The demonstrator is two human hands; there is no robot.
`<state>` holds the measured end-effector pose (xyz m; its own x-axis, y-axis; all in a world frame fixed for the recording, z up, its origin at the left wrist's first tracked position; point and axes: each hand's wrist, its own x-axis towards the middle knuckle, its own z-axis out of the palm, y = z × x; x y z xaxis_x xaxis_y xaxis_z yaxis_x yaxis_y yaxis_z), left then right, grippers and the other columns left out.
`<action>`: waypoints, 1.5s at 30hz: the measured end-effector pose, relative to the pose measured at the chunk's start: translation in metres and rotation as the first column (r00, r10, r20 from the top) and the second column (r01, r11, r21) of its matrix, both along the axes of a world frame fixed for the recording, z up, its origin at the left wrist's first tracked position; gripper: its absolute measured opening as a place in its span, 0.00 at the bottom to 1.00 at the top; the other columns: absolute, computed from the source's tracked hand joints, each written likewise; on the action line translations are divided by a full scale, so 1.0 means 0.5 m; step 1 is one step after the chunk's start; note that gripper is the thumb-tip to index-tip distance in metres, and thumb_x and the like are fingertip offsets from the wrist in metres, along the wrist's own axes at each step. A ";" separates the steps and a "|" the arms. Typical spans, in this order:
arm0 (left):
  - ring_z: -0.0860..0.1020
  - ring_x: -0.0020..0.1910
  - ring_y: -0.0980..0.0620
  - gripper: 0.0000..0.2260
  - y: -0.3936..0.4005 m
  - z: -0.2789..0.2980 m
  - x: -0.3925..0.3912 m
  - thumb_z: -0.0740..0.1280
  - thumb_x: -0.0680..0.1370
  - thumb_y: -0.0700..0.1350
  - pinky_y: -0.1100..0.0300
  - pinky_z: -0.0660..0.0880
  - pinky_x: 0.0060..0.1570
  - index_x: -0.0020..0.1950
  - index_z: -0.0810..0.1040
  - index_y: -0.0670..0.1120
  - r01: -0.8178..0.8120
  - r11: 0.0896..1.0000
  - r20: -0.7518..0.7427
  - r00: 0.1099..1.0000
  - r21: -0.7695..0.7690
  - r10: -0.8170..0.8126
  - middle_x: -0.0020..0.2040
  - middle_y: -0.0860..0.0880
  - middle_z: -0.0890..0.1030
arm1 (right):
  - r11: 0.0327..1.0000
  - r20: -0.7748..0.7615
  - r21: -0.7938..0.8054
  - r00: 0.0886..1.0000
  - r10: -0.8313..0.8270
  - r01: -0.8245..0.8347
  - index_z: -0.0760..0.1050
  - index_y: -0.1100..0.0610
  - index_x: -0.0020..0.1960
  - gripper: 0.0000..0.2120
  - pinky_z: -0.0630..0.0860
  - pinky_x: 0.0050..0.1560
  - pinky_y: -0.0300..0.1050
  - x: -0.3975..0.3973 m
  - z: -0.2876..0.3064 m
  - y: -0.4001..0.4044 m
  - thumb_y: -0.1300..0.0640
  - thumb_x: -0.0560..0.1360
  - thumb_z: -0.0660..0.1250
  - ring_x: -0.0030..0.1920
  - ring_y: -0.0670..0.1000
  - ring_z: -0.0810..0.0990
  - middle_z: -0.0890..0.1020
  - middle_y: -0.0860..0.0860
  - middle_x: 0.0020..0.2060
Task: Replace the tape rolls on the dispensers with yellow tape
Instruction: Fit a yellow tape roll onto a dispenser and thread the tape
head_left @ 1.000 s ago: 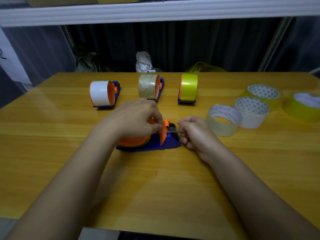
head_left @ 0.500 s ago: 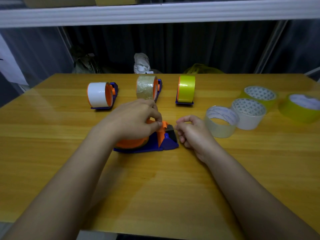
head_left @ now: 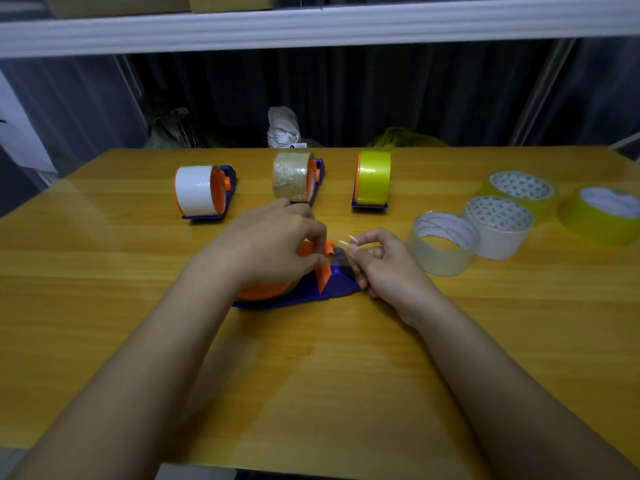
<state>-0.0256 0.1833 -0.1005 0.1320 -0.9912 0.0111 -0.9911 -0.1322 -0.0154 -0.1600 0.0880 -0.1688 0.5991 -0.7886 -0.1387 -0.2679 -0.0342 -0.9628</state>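
Note:
A blue and orange tape dispenser (head_left: 332,291) lies on its side in the middle of the wooden table (head_left: 104,306). My left hand (head_left: 273,244) covers its roll and grips it, fingers at the orange flap. My right hand (head_left: 384,268) pinches a strip of clear tape (head_left: 341,252) just above the dispenser's blue nose. Three more dispensers stand upright at the back: one with white tape (head_left: 199,194), one with clear brownish tape (head_left: 294,180), one with yellow tape (head_left: 373,180).
Loose rolls lie to the right: a clear one (head_left: 443,242), a white one (head_left: 498,226), a yellow one behind it (head_left: 519,190) and another yellow one (head_left: 602,216) near the table's right edge. A white shelf (head_left: 311,26) runs overhead; dark curtains hang behind.
My right hand has risen from the dispenser's nose and now holds a clear strip of tape up between its fingertips. My left hand has stayed on the roll.

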 end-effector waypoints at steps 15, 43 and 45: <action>0.66 0.54 0.54 0.11 -0.007 -0.009 -0.002 0.61 0.77 0.60 0.59 0.68 0.43 0.55 0.73 0.57 -0.025 1.000 0.070 0.997 0.003 0.025 0.57 0.55 0.72 | 0.999 -0.020 -0.036 1.000 -0.011 0.010 0.71 0.52 0.53 0.04 0.67 0.23 0.33 0.003 -0.004 -0.003 0.56 0.79 0.63 0.30 0.45 0.74 0.76 0.50 0.33; 0.69 0.51 0.55 0.16 0.004 -0.011 0.001 0.64 0.75 0.60 0.59 0.67 0.45 0.58 0.67 0.55 -0.038 0.997 -0.014 0.999 -0.065 0.037 0.53 0.56 0.72 | 0.944 0.111 0.331 0.993 -0.028 -0.010 0.69 0.52 0.62 0.13 0.82 0.47 0.46 -0.017 0.036 0.002 0.62 0.79 0.63 0.45 0.49 0.82 0.81 0.55 0.47; 0.71 0.54 0.54 0.16 0.005 -0.012 0.003 0.64 0.75 0.60 0.58 0.70 0.48 0.59 0.67 0.55 -0.042 0.997 -0.019 0.999 -0.066 0.041 0.55 0.55 0.73 | 0.951 0.097 0.310 0.994 -0.046 0.014 0.69 0.53 0.61 0.12 0.82 0.48 0.47 -0.016 0.035 0.003 0.62 0.79 0.63 0.46 0.49 0.82 0.81 0.55 0.47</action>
